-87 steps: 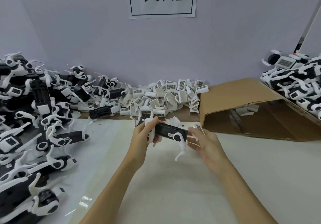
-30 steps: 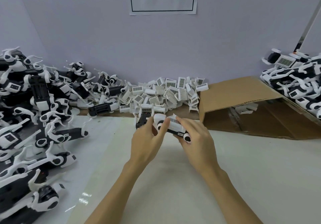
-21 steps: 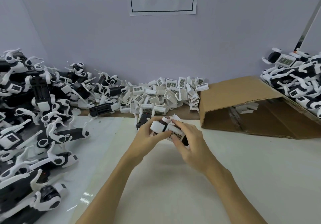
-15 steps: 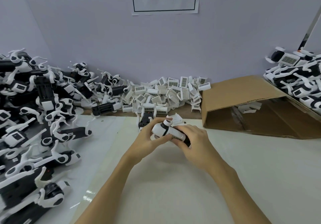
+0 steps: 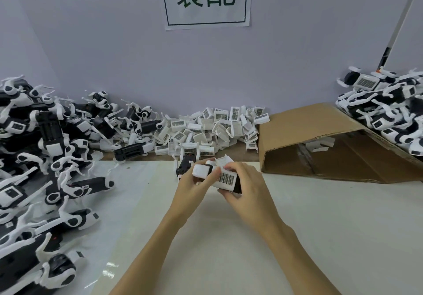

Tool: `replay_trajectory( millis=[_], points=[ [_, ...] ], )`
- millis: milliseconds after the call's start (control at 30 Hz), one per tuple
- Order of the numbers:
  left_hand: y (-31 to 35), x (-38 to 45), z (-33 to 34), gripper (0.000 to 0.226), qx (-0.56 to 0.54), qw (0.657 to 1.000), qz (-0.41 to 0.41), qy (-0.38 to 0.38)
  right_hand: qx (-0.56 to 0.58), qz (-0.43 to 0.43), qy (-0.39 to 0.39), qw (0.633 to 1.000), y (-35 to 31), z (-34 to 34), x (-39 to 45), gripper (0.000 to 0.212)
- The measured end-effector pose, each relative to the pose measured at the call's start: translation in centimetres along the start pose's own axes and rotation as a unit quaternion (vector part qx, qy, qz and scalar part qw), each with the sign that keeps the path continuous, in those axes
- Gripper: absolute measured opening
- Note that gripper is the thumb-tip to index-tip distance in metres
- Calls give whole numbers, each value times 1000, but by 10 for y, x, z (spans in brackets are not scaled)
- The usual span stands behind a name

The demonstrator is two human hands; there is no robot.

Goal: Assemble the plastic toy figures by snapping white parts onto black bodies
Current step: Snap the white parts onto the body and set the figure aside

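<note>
A black toy body with a white barcoded part (image 5: 225, 178) on its top is held above the middle of the table by both hands. My left hand (image 5: 194, 186) grips its left end, the thumb lying across a white cap. My right hand (image 5: 248, 188) wraps the right end, fingers curled over the white part. Another black body (image 5: 186, 165) lies on the table just behind the hands. Most of the held body is hidden by my fingers.
A heap of loose white barcoded parts (image 5: 210, 126) lies along the back wall. Black-and-white figures (image 5: 43, 157) pile up at the left, and more figures (image 5: 389, 109) at the right. A cardboard box (image 5: 320, 143) lies on its side right of the hands.
The white barcoded part has gone onto the black body's top. Both hands have closed more tightly round the piece, and the piece has turned a little in them.
</note>
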State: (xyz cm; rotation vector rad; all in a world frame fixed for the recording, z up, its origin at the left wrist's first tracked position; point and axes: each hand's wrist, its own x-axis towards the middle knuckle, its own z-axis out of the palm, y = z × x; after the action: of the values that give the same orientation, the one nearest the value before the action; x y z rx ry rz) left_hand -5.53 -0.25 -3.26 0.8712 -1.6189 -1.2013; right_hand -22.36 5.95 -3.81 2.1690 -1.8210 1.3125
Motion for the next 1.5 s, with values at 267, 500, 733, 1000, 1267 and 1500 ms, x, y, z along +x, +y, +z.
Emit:
replay_trajectory(
  millis=[267,500,733,1000,1267,1500],
  points=[
    [0,-2,-13,47,30,997,4,-72,116,24,-36,992,13,-11,0,45],
    [-2,-3,5,44,9,1000,-13,23,18,36,8,999,9,2,0,55],
    [-1,-1,13,79,41,993,-78,81,-46,67,-50,995,5,-1,1,50],
    [-3,8,8,71,-116,985,-116,60,73,181,-108,975,23,-67,53,24],
    [-2,8,-1,42,4,990,26,139,487,284,369,739,73,-207,142,33],
    [-37,15,-12,57,437,870,120,196,452,306,32,837,28,-64,34,23]
  ],
)
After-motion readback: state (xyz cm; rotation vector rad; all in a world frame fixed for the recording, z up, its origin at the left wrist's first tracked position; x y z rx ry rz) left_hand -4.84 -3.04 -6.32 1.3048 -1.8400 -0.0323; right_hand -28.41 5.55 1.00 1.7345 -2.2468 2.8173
